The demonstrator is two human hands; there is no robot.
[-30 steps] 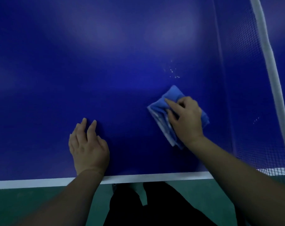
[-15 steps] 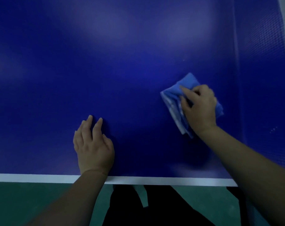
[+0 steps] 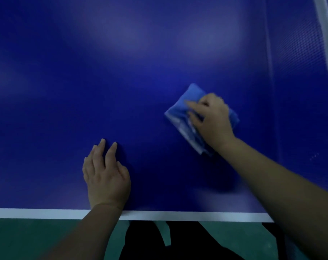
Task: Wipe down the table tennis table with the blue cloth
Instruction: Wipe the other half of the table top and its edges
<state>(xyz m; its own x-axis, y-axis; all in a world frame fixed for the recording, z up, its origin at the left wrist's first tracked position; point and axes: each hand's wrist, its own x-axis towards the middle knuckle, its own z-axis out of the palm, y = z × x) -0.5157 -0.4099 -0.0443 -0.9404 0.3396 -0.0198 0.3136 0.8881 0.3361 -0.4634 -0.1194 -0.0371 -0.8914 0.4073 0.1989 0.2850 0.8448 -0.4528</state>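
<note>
The dark blue counter [image 3: 122, 91] has a white line along its near edge. A folded blue cloth [image 3: 184, 109] lies on it. The net [image 3: 300, 72] stands at its right.

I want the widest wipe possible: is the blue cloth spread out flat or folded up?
Folded. The blue cloth shows stacked layered edges along its near side, bunched into a compact pad under the right hand.

Two bare forearms with no sleeves, left hand [image 3: 106, 177] and right hand [image 3: 214, 119] without rings or watch, dark black clothing [image 3: 178, 248] below the desk [image 3: 46, 212] edge
</note>
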